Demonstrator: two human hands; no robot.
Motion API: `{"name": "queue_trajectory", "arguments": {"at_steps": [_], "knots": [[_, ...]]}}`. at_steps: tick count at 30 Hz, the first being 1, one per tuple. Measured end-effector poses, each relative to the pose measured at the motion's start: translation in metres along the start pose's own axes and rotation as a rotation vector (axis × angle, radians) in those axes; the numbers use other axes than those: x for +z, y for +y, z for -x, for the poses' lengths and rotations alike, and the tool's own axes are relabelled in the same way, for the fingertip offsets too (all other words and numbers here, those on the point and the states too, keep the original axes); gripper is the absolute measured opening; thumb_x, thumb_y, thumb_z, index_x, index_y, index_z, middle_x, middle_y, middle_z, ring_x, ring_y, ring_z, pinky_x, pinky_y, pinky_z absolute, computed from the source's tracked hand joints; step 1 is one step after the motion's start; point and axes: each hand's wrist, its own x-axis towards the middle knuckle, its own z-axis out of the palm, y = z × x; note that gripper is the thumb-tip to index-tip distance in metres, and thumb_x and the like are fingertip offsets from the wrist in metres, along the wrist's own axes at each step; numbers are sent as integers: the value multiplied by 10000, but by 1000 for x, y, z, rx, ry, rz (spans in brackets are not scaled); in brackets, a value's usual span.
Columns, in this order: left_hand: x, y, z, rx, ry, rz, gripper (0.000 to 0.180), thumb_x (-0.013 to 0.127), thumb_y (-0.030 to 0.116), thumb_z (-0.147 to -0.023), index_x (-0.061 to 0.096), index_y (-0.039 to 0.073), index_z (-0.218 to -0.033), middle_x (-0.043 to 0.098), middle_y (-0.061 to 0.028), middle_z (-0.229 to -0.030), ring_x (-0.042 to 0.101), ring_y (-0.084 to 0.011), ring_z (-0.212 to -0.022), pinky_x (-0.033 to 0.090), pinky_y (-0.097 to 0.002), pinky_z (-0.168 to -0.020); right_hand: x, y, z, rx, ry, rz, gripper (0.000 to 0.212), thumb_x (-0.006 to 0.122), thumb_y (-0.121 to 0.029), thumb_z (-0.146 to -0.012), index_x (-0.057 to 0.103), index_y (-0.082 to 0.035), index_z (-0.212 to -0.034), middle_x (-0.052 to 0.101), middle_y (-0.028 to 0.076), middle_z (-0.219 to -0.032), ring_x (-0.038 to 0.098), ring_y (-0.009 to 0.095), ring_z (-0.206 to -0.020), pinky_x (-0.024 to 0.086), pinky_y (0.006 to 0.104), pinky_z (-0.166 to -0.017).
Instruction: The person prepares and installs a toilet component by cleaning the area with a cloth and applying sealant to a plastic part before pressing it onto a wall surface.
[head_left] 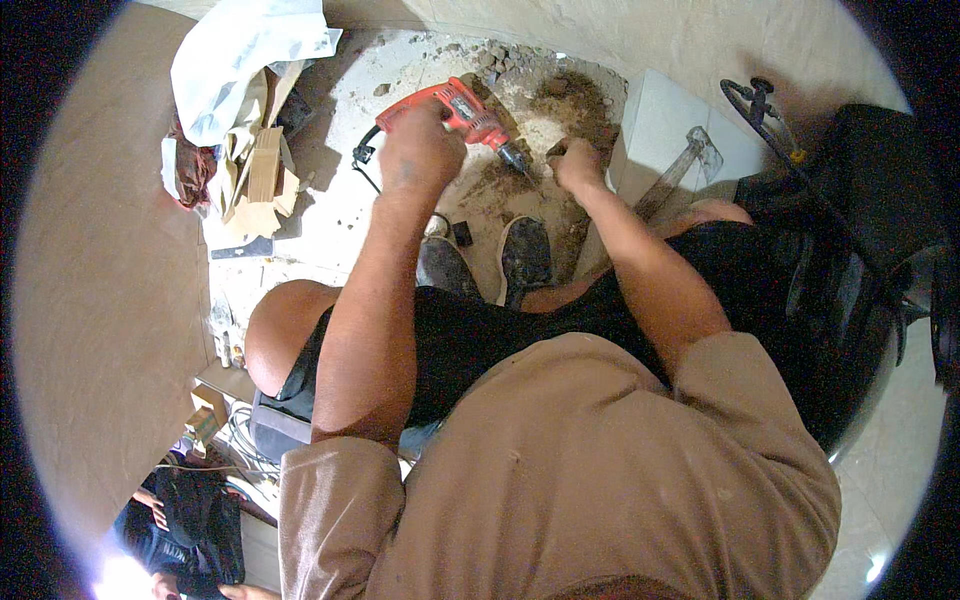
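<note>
My left hand [418,150] is wrapped round the body of a red power drill [478,118]. The drill's black chuck [513,157] points down and to the right, with a thin bit at its tip. Just right of the bit is my right hand [578,167], its fingers curled together in a pinch. Whatever those fingers hold, if anything, is too small or hidden to make out. Beneath both hands the floor is covered with dirt and grit [560,125]. A dark cord [366,165] runs from the drill, left of my wrist.
A hammer [680,170] lies on pale tile at the right, near a black hose with a valve [760,100]. White plastic [250,70] and torn cardboard [265,165] are heaped at the left. My shoes [525,250] stand close below the drill. Another person [190,530] is at lower left.
</note>
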Motion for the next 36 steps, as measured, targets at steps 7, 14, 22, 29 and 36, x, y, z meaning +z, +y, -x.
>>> {"name": "queue_trajectory", "arguments": {"at_steps": [7,14,22,29,36], "knots": [[-28,-15,-9,-58,193,108,328,779,318,-860,749,10,-969,746,-206,-921,740,-346,-891,563,-407,-817,18,42,-28,188,54,-53,344,738,-124,-813,704,24,-1122,718,214,-1116,675,377,-1078,518,434,-905],[-21,-22,-8,-80,162,93,300,737,303,-879,753,56,-1050,754,-181,-983,730,-349,-936,561,-430,-849,60,91,-43,155,180,-11,313,714,-93,-819,713,28,-1107,726,211,-1072,690,352,-1044,512,415,-898],[-24,-14,-9,-68,131,51,318,732,311,-878,753,59,-1073,753,-171,-1011,727,-349,-949,554,-443,-875,57,86,-40,26,247,75,290,723,-150,-807,737,8,-1050,732,227,-1043,690,392,-1009,515,445,-914],[10,-38,-15,-113,90,79,297,699,274,-878,747,33,-1046,745,-193,-1023,724,-373,-940,557,-471,-863,61,77,-34,210,177,-202,311,676,-161,-839,732,-32,-1115,731,191,-1083,685,349,-992,518,408,-885],[142,-108,15,252,-810,-517,357,653,255,-853,718,14,-1108,694,-265,-1142,686,-427,-1052,542,-489,-940,62,94,-16,-300,-287,-346,301,549,-339,-990,658,-59,-1016,648,113,-916,594,236,-812,491,444,-694]]}}
